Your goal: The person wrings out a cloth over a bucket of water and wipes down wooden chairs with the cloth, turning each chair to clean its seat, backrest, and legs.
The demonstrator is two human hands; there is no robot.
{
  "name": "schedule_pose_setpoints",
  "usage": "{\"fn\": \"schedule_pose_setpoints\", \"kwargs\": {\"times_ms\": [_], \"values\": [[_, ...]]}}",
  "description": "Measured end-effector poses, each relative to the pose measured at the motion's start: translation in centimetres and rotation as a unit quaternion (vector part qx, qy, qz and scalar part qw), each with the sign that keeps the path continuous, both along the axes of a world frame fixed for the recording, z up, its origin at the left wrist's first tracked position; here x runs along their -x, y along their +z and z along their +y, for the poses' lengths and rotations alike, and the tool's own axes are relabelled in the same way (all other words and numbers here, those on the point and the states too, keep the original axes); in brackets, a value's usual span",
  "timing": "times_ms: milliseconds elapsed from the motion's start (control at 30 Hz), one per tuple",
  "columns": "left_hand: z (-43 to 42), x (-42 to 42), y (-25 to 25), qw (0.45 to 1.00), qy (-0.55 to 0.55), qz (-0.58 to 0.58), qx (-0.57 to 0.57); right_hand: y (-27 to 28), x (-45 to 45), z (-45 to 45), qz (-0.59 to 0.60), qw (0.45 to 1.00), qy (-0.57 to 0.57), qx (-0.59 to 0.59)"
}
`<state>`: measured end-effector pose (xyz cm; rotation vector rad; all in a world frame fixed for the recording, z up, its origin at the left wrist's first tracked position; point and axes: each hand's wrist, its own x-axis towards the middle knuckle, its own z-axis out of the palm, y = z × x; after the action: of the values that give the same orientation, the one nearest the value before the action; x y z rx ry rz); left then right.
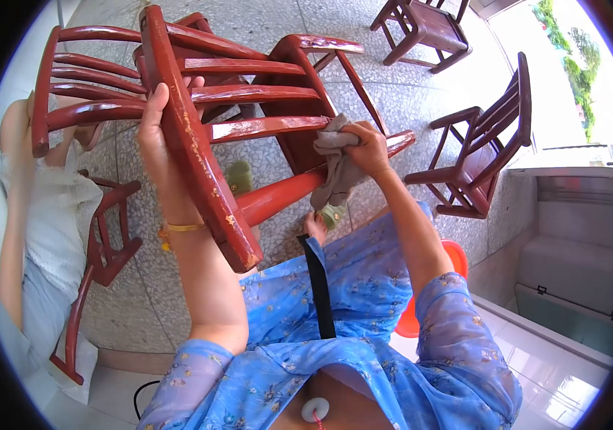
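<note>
A red wooden chair [271, 193] is held up and tilted in front of me, its top rail worn and chipped. My left hand [155, 132] is wrapped round that rail, the thumb on the near side and fingertips showing behind it. My right hand [369, 149] grips a grey-brown cloth [336, 161], which lies against the chair's slats and side post at the right. The cloth hangs down over the post. The seat shows behind the slats.
Another person [41, 215] sits at the left beside a red chair back [92, 72]. Dark red chairs stand at the upper right [432, 30] and right [482, 147]. A red-orange basin [455, 259] is beside my right forearm. Green slippers [238, 178] are on the speckled floor [134, 315].
</note>
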<state>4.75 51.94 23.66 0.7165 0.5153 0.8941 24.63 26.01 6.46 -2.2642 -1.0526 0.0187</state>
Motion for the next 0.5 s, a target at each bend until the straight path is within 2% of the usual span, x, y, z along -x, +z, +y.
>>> {"fn": "schedule_pose_setpoints", "kwargs": {"times_ms": [67, 100, 133, 200, 233, 267, 333, 367, 400, 500], "values": [[-0.1, -0.1, 0.1, 1.000, 0.008, 0.000, 0.002, -0.6, -0.5, -0.5, 0.068, 0.989, -0.021, -0.133], [-0.2, -0.2, 0.0, 1.000, 0.014, 0.001, 0.006, -0.8, -0.1, -0.6, 0.158, 0.961, -0.108, -0.202], [-0.3, -0.3, 0.1, 1.000, 0.016, 0.001, 0.007, -1.0, -0.2, -0.7, 0.159, 0.961, -0.106, -0.201], [-0.5, -0.3, 0.2, 1.000, -0.008, -0.006, 0.005, -1.4, -0.7, -0.7, 0.214, 0.895, -0.230, -0.317], [-0.3, -0.4, -0.1, 1.000, -0.006, -0.005, 0.005, -2.3, -0.5, 0.3, 0.128, 0.931, -0.203, -0.275], [0.0, -0.6, -0.5, 0.999, -0.018, -0.026, 0.009, -3.3, 0.0, 1.5, 0.074, 0.966, -0.185, -0.167], [0.6, -0.7, -1.0, 0.998, -0.025, -0.052, 0.009, -1.4, 0.7, 3.9, 0.026, 0.987, -0.147, -0.052], [0.9, -0.5, -1.1, 0.999, -0.021, -0.041, 0.005, -1.2, -0.1, 4.9, 0.087, 0.977, -0.190, -0.048], [0.9, -0.2, -1.2, 0.999, -0.018, -0.028, 0.001, -1.6, -1.0, 5.5, 0.087, 0.978, -0.185, -0.049], [0.9, 0.0, -1.5, 1.000, -0.006, -0.018, -0.008, -1.8, -3.6, 7.3, 0.060, 0.990, -0.103, -0.075]]}}
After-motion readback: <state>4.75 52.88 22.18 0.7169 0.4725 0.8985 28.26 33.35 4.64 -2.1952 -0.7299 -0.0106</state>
